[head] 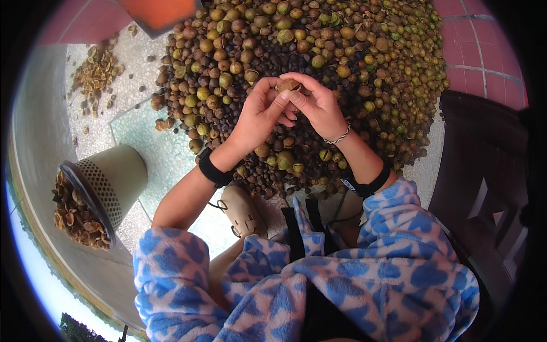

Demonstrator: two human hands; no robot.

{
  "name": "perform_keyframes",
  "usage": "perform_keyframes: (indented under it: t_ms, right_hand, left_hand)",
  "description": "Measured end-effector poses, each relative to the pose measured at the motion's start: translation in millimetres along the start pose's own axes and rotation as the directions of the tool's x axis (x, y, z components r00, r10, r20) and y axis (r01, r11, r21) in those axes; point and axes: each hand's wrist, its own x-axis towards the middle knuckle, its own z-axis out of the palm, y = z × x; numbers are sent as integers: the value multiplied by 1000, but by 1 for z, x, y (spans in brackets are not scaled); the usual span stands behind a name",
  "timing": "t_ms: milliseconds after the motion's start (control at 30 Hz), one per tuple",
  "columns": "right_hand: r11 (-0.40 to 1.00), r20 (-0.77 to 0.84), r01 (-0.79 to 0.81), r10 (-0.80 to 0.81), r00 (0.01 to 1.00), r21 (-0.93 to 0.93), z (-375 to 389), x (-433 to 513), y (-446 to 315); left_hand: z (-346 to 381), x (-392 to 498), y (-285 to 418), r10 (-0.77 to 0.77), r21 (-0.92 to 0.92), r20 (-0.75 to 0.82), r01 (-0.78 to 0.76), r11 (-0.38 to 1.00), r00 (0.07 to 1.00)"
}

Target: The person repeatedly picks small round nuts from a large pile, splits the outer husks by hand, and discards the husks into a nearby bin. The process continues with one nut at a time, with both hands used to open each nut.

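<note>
Between both thumbs and forefingers I grip a brown, round husked fruit (289, 85) with a split along its side. My left hand (261, 112) pinches it from the left, thumb across its lower edge. From the right my right hand (319, 104) holds the same fruit, its thumb tip close to the left thumb. Beneath and beyond the hands spreads a large heap of fruits (397, 85), green, yellow and brown, some with cracked husks. Small dark round nuts (280, 62) lie among them, densest around the middle.
At left stands a pale bin (128, 164) with a perforated band, filled with empty husks (79, 216). More husk pieces (96, 77) lie on the terrazzo floor (158, 145). Dark wooden furniture (474, 171) is at right. An orange object (160, 15) sits at the top. My shoe (243, 209) is near the heap.
</note>
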Motion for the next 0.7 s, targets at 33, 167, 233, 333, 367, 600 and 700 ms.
perform_keyframes:
  t_ms: [33,167,233,333,367,600,700]
  right_hand:
    - [1000,-21,-15,14,1000,-27,-1,-6,0]
    - [996,-100,-41,34,994,-74,0,-24,3]
    - [999,-116,-33,32,993,-8,-1,-31,5]
    - [998,-122,25,-32,992,-59,-7,-31,11]
    - [996,-131,55,-64,989,-72,-8,-29,13]
    - [720,-108,253,-414,904,-646,-26,-33,9]
    - [351,92,352,-583,807,-868,-32,-31,3]
  left_hand:
    - [3,-2,-2,-6,4,19,6,1000,1000]
    - [17,-3,-10,21,135,-21,-18,991,1000]
    - [18,5,-11,27,236,-64,-11,972,998]
    - [19,14,-14,120,362,-71,-86,928,990]
    - [18,16,-15,142,416,-66,-103,903,988]
    - [19,21,-16,104,260,102,-127,957,989]
    - [20,22,-15,97,169,151,-122,978,984]
